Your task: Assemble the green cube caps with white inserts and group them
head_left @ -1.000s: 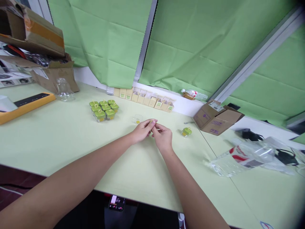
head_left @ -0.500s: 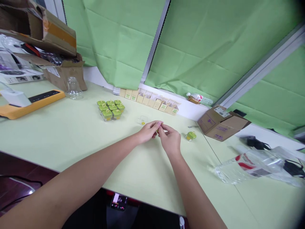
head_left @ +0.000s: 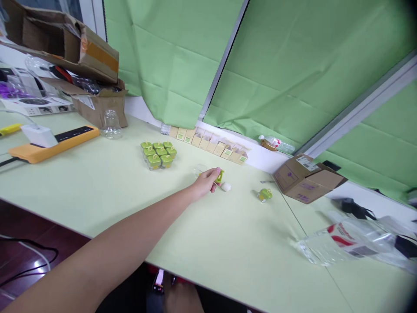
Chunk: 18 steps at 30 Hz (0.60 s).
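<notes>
My left hand (head_left: 206, 183) is closed on a small green lid (head_left: 220, 176), pinched between thumb and fingers above the table. A small white rounded piece (head_left: 225, 186) shows just beside the fingertips; whether it hangs from the lid or lies on the table, I cannot tell. Behind the hand stands a small clear cup (head_left: 200, 168), partly covered by it. Below the table edge, by a lit phone (head_left: 159, 278) at my lap, part of my right hand or wrist (head_left: 182, 295) shows; its fingers are hidden.
Several green-lidded clear containers (head_left: 160, 160) stand grouped at left, one more container (head_left: 264, 194) at right. Small cardboard boxes (head_left: 208, 141) line the wall. A carton (head_left: 302, 178) and plastic bottle (head_left: 345, 239) lie right; an orange power strip (head_left: 65, 141) lies left.
My right hand has left the left hand and dropped below the table edge, toward the phone. My left hand keeps its place, with the green lid and white piece now visible. The view has shifted slightly.
</notes>
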Each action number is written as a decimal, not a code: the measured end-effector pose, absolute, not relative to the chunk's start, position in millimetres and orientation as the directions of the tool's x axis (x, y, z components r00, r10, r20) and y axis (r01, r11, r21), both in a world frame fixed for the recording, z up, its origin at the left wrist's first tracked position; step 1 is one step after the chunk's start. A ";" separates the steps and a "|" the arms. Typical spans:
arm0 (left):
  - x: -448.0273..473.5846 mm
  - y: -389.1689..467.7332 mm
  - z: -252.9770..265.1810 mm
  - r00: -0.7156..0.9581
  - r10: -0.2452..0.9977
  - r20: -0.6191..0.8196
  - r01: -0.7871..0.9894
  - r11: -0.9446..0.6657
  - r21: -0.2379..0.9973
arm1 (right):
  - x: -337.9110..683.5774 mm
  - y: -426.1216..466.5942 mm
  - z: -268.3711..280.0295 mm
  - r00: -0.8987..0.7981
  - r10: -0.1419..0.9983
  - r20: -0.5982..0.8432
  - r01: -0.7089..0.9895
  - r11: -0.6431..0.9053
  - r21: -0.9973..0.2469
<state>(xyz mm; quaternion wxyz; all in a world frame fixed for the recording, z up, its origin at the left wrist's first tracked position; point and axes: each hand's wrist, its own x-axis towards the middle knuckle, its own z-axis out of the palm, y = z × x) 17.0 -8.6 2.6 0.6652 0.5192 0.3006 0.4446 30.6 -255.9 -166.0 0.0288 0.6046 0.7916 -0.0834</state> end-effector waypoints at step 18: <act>18.2 -7.8 -1.2 0.433 0.901 0.022 -0.205 0.075 0.976 | 66.2 -239.7 -175.4 -0.231 0.901 -0.366 0.833 -0.011 -0.553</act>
